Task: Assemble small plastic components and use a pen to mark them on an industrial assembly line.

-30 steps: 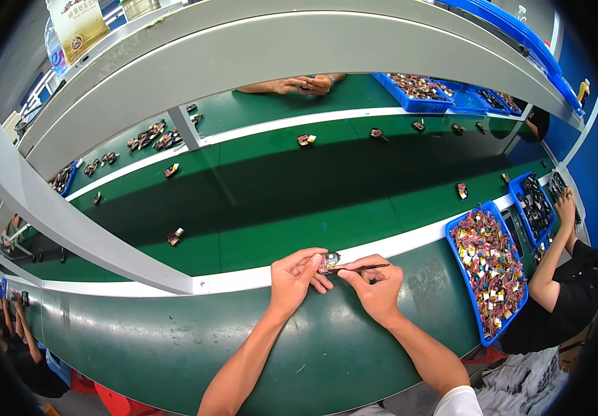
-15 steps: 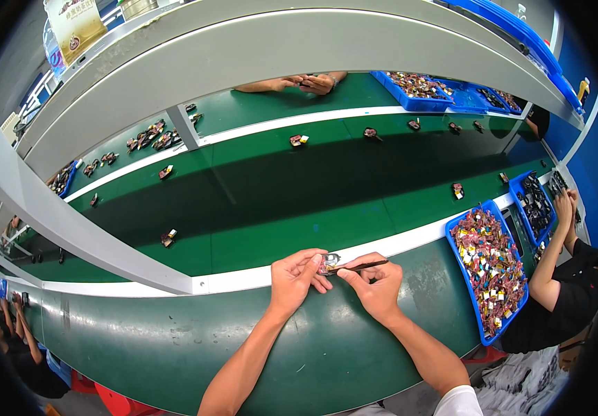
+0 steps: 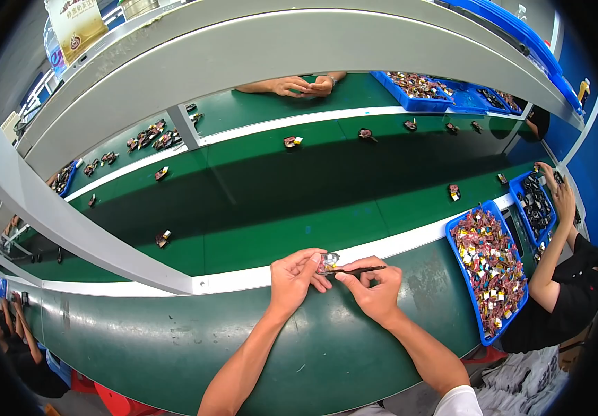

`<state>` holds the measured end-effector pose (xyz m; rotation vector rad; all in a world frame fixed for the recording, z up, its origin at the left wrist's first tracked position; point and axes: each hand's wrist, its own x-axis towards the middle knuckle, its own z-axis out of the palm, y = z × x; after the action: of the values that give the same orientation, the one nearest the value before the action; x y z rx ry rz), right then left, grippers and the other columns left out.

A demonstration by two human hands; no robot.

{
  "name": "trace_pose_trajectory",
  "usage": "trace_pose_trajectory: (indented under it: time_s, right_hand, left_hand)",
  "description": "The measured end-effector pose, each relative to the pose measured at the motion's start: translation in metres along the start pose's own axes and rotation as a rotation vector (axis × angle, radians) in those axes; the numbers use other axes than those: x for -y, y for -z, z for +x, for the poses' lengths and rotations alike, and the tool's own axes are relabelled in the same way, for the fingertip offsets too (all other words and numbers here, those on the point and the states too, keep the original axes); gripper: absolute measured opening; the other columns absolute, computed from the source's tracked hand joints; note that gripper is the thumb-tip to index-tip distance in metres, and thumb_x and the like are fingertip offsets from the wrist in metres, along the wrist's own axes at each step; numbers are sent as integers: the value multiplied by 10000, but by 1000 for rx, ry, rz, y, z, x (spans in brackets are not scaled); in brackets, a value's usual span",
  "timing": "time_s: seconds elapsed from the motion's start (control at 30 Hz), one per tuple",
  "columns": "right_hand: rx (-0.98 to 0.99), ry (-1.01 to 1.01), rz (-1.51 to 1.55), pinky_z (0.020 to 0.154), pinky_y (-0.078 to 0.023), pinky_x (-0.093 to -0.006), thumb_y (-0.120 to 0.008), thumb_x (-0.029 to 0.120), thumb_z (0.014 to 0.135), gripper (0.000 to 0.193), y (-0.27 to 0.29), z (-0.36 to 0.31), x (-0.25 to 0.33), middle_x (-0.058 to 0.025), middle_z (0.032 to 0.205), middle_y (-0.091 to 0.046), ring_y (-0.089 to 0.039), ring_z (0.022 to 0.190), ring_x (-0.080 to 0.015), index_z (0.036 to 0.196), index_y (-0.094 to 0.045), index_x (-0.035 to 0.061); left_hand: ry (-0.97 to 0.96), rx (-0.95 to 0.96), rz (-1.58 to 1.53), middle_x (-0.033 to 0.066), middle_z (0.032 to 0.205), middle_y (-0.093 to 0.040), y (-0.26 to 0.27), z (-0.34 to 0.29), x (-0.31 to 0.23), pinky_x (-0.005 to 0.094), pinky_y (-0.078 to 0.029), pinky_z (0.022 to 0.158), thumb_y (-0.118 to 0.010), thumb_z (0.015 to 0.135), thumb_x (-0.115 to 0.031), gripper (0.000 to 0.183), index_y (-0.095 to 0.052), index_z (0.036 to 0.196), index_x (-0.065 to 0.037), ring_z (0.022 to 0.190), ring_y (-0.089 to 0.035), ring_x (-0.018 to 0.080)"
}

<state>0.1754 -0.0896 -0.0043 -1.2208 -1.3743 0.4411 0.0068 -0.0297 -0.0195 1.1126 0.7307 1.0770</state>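
My left hand point(image 3: 292, 283) pinches a small electronic unit point(image 3: 328, 263) by its left side, above the near edge of the green bench. Reddish parts, a yellow bit and a shiny rounded piece show in the unit; my fingers cover part of it. In my right hand point(image 3: 376, 290), closed in a pen-like grip, is a pair of slim black tweezers point(image 3: 362, 270). Their tip reaches the lower edge of the unit. Which part the tip touches is too small to tell.
A blue tray point(image 3: 484, 333) heaped with small wired parts stands right of my hands. Beyond it, a co-worker's hands point(image 3: 561, 197) are over a tray of black pieces point(image 3: 536, 208). Scattered units point(image 3: 292, 141) lie on the green conveyor belt point(image 3: 278, 208). A grey shelf beam point(image 3: 299, 43) crosses above.
Units on the belt have shifted slightly left. My right hand has tilted the tweezers flatter; my left hand stays put. The co-worker at right has raised a hand above the tray.
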Motion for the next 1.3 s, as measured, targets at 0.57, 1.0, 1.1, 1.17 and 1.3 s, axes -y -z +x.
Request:
trace_pose_trajectory:
  time_s: [0.57, 1.0, 1.1, 1.17, 1.3]
  right_hand:
    - [-7, 261, -101, 413, -334, -236, -816, -13, 740, 140, -4, -1, 4, -20, 761, -754, -431, 396, -81, 824, -737, 67]
    - [5, 423, -203, 423, -341, -244, -785, -64, 697, 189, -6, -2, 5, -31, 794, -768, -572, 451, -113, 803, -735, 84]
    - [12, 421, -218, 429, -364, -244, -784, -67, 690, 195, -6, -3, 3, -33, 798, -768, -588, 464, -116, 805, -736, 83]
    - [3, 417, -205, 433, -374, -244, -783, -69, 685, 199, -7, -4, 2, -35, 799, -768, -588, 463, -123, 804, -736, 83]
    - [-2, 421, -180, 434, -384, -239, -794, -55, 693, 193, -10, -4, -2, -40, 781, -760, -561, 444, -128, 817, -736, 82]
  left_hand:
    - [27, 4, 1, 170, 815, -709, 0, 1, 0, 267, -570, 511, -583, 1015, -99, 254, -655, 1130, 115, 604, -701, 193]
    - [39, -18, 98, 88, 760, -710, -6, -1, -2, 226, -516, 497, -683, 928, -21, 211, -675, 1119, 70, 595, -650, 96]
    - [31, -25, 116, 90, 750, -707, -7, 0, -2, 232, -518, 491, -676, 926, -13, 185, -683, 1093, 68, 582, -648, 100]
    - [41, -39, 139, 95, 744, -705, -8, 0, -3, 241, -525, 492, -669, 926, -6, 161, -688, 1066, 72, 577, -650, 109]
    - [52, -56, 173, 104, 750, -704, -9, 1, -2, 249, -537, 502, -665, 922, 5, 151, -688, 1054, 74, 581, -658, 123]
